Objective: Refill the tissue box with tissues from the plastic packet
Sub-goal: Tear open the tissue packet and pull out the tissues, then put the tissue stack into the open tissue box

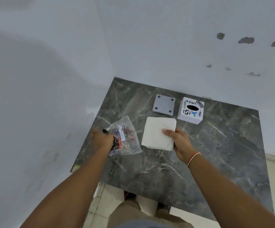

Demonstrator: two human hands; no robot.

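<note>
White tissue stack (156,131) lies between crumpled clear plastic packet (125,137) and stickered tissue box (191,111).

Bare forearms, a red-and-white thread band (194,158) at the right wrist, khaki trousers (138,214).

Both bare forearms reach forward and down. The left hand (102,139) is closed in a fist, knuckles up. The right hand (179,143) pinches, thumb on top, a thread band around its wrist
</note>
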